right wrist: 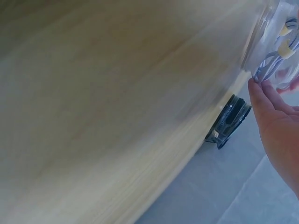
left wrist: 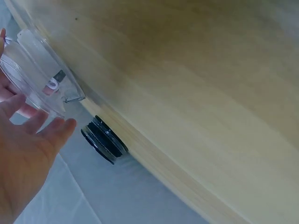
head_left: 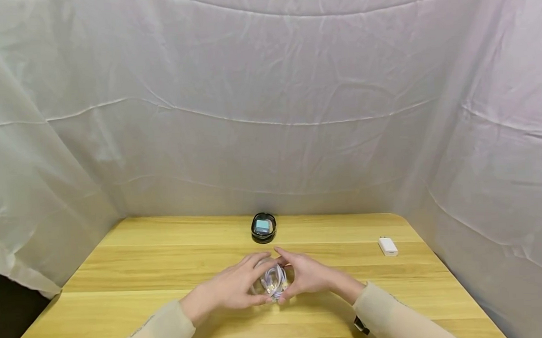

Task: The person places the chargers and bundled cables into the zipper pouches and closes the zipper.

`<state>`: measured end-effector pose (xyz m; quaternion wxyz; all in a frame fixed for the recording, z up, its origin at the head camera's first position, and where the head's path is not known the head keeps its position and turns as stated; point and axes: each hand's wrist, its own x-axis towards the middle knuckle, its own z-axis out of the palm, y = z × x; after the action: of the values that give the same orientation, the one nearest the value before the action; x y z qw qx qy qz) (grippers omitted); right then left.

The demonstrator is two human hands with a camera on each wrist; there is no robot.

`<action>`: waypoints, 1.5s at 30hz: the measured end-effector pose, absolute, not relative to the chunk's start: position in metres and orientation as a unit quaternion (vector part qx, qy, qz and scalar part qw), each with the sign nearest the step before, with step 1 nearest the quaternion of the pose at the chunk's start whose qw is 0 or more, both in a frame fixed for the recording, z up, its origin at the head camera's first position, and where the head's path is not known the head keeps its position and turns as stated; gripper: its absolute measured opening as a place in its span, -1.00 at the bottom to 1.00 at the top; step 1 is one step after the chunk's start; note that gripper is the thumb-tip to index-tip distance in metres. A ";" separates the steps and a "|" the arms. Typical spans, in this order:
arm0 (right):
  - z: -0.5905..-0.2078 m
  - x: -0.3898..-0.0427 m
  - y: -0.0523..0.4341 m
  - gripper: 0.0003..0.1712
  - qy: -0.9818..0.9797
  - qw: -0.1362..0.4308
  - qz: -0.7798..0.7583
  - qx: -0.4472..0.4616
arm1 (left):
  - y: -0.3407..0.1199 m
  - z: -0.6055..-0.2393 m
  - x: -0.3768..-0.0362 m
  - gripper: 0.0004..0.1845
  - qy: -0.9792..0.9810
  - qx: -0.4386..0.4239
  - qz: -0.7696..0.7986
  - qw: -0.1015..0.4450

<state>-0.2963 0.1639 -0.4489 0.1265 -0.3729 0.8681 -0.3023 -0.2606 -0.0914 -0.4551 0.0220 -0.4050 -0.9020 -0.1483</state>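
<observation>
Both hands cupped round a clear container near the front middle of the bench.

The left hand [head_left: 233, 289] and right hand [head_left: 309, 277] press against opposite sides of the clear container [head_left: 271, 282], fingers curved about it, fingertips almost meeting over the top; a coiled white cable [head_left: 274, 280] sits inside. It rests on the bench [head_left: 134, 265], well short of the black round case [head_left: 263, 228] at the back and the white adapter [head_left: 387, 246] off to the right. To my eye the smooth plastic could slip sideways if one hand squeezes harder, and the cable might spring out.
</observation>
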 end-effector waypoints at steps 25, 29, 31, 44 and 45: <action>-0.452 -0.295 0.157 0.56 0.867 0.107 -0.317 -0.370 | -0.087 -0.459 -0.269 -0.02 -0.871 -0.425 -0.240 0.049; -0.455 -0.295 0.156 0.57 0.863 0.107 -0.329 -0.368 | -0.087 -0.460 -0.270 -0.04 -0.868 -0.426 -0.249 0.054; -0.457 -0.294 0.156 0.57 0.862 0.105 -0.336 -0.366 | -0.086 -0.461 -0.271 -0.04 -0.870 -0.420 -0.252 0.052; -0.458 -0.293 0.159 -0.17 0.891 0.045 -0.298 -0.339 | -0.088 -0.461 -0.272 -0.06 -0.875 -0.401 -0.269 0.040; -0.458 -0.293 0.160 -0.20 0.892 0.040 -0.294 -0.341 | -0.088 -0.461 -0.272 -0.06 -0.876 -0.400 -0.269 0.038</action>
<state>-0.2931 0.1596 -0.4575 0.0401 -0.3409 0.8921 -0.2938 -0.2720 -0.0877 -0.4607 0.0382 -0.3999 -0.8755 -0.2685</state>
